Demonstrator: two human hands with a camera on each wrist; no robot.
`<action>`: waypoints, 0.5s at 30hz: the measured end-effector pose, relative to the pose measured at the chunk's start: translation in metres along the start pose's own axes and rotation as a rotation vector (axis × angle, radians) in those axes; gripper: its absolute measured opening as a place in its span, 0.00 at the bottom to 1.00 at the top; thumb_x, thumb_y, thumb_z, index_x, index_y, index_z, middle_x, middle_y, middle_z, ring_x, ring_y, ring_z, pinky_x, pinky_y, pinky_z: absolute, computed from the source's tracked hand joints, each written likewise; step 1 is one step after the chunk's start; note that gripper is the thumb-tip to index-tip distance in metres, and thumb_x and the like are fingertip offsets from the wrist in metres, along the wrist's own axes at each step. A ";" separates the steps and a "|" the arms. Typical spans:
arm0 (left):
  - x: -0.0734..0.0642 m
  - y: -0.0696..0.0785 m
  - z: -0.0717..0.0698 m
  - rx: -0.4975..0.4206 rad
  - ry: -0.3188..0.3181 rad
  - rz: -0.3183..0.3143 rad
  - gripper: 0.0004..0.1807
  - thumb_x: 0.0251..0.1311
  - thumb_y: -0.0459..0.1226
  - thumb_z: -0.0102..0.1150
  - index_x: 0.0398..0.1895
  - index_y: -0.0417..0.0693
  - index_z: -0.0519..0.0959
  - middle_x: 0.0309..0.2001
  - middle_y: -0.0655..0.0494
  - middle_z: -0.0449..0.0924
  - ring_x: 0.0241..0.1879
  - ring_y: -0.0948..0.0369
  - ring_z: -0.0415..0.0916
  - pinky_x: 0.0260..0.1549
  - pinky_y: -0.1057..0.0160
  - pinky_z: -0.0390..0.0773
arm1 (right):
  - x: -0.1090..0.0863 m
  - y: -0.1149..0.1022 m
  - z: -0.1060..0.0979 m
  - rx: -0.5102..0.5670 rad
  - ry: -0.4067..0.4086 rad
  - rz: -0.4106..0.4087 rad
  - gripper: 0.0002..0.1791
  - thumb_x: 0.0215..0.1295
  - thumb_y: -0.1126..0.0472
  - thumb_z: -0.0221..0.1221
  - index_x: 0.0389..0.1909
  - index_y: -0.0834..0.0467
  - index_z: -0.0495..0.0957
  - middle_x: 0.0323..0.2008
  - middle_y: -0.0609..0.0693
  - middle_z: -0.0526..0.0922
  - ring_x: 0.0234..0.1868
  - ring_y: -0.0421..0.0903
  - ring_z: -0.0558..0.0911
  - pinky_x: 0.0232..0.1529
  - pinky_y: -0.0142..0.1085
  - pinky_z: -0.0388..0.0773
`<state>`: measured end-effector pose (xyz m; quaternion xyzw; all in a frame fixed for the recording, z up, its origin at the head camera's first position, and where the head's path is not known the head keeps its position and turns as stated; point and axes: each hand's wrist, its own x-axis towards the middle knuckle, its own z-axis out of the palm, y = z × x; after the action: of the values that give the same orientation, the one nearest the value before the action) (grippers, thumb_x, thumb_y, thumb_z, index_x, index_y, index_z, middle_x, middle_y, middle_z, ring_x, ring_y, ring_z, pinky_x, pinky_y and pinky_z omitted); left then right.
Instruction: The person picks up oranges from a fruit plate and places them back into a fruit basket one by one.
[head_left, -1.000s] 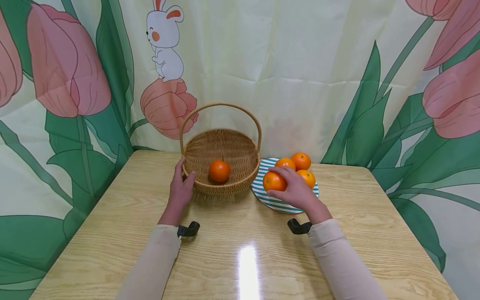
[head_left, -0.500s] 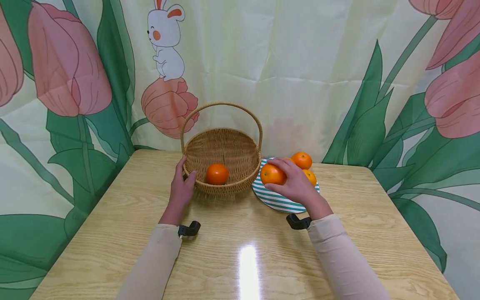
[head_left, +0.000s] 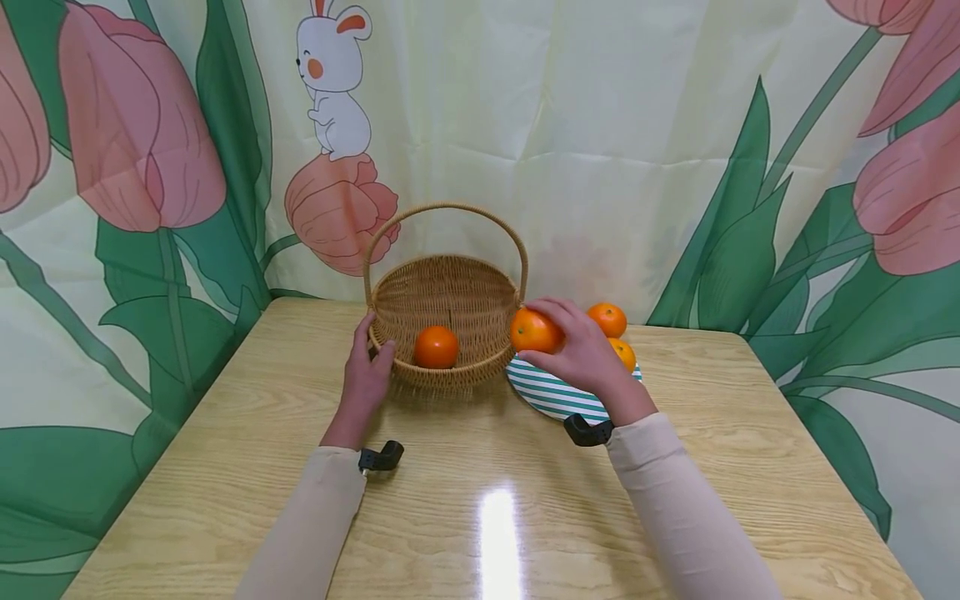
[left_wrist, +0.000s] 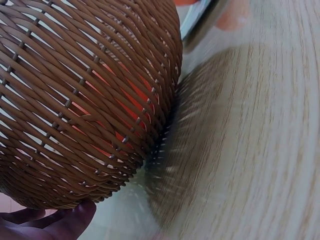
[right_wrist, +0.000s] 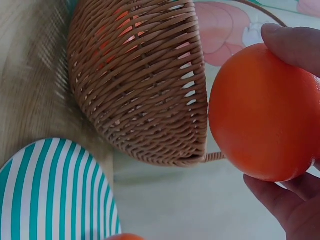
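My right hand (head_left: 573, 354) holds an orange (head_left: 536, 331) between thumb and fingers, raised beside the right rim of a wicker basket (head_left: 480, 292). In the right wrist view, the held orange (right_wrist: 265, 115) overlaps the basket's rim side. My left hand (head_left: 367, 375) grips the basket's left rim, thumb toward the front; in the left wrist view its fingers (left_wrist: 75, 220) touch the weave. A red-orange round fruit (head_left: 437, 347) lies inside the basket. Behind my right hand, two more oranges show, one farther back (head_left: 607, 319) and one nearer (head_left: 622, 354).
Under my right hand lies a plate (head_left: 555, 392) with green and white stripes, close to the basket's right side. The basket's tall handle (head_left: 447, 206) arches upward. A wooden table (head_left: 420, 517) carries everything, with a printed curtain (head_left: 600, 167) hanging behind it.
My right hand has lifted the orange off the plate area, up and left to the basket's rim. The fruit in the basket shifted slightly. My left hand stays on the basket.
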<state>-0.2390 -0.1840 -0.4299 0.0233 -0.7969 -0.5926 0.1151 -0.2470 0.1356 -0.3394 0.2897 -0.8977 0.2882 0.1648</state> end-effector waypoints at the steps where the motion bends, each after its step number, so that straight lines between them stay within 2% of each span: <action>1: 0.000 0.000 0.000 -0.003 0.000 -0.001 0.33 0.64 0.46 0.43 0.70 0.70 0.44 0.71 0.53 0.47 0.66 0.45 0.53 0.58 0.44 0.63 | 0.002 -0.001 0.001 0.004 0.005 -0.005 0.37 0.44 0.41 0.66 0.58 0.43 0.68 0.57 0.44 0.69 0.51 0.46 0.74 0.46 0.44 0.75; 8: -0.001 0.001 0.000 0.001 0.011 0.002 0.33 0.64 0.48 0.43 0.69 0.69 0.45 0.71 0.51 0.48 0.66 0.46 0.55 0.56 0.45 0.65 | 0.014 -0.007 0.007 0.011 0.037 -0.028 0.37 0.43 0.39 0.65 0.59 0.43 0.68 0.58 0.45 0.69 0.52 0.47 0.74 0.47 0.44 0.74; 15: 0.000 0.000 0.000 0.008 0.021 0.004 0.32 0.64 0.45 0.44 0.69 0.70 0.45 0.70 0.52 0.49 0.66 0.46 0.55 0.58 0.45 0.64 | 0.026 -0.013 0.017 0.041 0.011 -0.035 0.36 0.45 0.40 0.65 0.59 0.38 0.66 0.60 0.46 0.67 0.55 0.47 0.72 0.48 0.44 0.75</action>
<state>-0.2391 -0.1839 -0.4294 0.0283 -0.7980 -0.5890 0.1243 -0.2613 0.1051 -0.3354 0.3070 -0.8855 0.3052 0.1687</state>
